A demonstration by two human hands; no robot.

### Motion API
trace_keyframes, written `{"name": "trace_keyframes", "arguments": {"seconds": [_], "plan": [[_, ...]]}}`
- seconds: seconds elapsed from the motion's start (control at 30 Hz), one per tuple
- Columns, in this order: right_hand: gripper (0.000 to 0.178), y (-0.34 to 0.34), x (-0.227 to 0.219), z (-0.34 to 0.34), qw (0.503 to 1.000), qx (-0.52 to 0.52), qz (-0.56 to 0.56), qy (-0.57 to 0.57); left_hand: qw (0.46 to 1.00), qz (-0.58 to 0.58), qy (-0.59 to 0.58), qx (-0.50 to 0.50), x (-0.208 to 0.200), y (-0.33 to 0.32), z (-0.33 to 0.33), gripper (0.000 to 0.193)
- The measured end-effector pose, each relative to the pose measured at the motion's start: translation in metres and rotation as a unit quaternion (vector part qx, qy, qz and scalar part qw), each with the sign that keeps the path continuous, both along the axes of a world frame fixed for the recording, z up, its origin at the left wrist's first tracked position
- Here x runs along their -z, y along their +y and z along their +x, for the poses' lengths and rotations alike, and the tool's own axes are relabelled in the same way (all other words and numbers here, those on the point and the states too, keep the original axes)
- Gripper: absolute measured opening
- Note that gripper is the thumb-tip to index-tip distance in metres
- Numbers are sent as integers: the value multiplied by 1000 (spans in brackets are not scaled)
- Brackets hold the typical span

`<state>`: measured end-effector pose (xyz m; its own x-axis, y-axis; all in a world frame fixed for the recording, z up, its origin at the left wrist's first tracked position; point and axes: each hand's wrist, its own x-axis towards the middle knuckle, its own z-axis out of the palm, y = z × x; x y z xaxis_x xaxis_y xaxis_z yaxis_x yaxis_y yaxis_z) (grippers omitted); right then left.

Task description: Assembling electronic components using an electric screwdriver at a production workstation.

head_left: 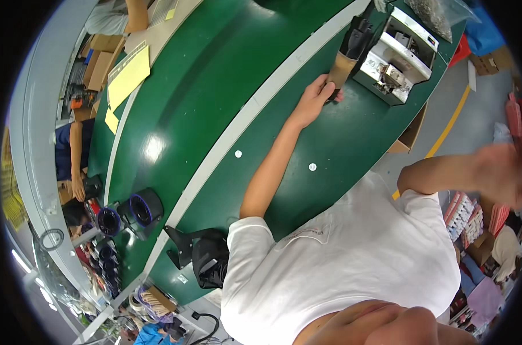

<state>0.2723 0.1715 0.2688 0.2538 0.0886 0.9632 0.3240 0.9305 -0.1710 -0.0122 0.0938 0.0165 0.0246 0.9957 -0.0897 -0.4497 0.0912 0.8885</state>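
My left hand point(317, 100) reaches over the green worktable point(266, 144), its fingers closed around the lower end of a tan, sleeve-like piece point(342, 68). Black parts point(359, 35) stick out beyond the tan piece's far end; their exact kind I cannot make out. Just right of that hand stands an open metal box-shaped device point(400, 54) with metal mechanisms inside. Out past the table's right edge, my right hand point(502, 172) is raised and smeared by motion, so its fingers cannot be read.
A pale rail point(238, 123) runs along the table. Black parts point(206, 256) lie near my left elbow; purple-rimmed black cylinders point(140, 211) stand beyond the rail. Clear bags point(436, 17) lie at the far right. Another person's arm point(76, 158) shows at left.
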Motion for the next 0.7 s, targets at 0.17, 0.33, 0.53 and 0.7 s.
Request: {"name": "trace_keyframes", "arguments": {"seconds": [0.17, 0.33, 0.53, 0.7], "plan": [[11, 34, 72, -43, 929, 120, -318, -149, 1000, 14, 4, 18, 0, 1, 3, 35], [13, 38, 119, -57, 899, 24, -396, -185, 998, 46, 30, 28, -3, -13, -4, 37], [61, -41, 150, -94, 804, -298, -506, -97, 990, 53, 120, 43, -66, -19, 31, 40], [62, -30, 157, -91, 720, -395, -569, 43, 931, 120, 328, 103, -93, -2, 14, 35]]}}
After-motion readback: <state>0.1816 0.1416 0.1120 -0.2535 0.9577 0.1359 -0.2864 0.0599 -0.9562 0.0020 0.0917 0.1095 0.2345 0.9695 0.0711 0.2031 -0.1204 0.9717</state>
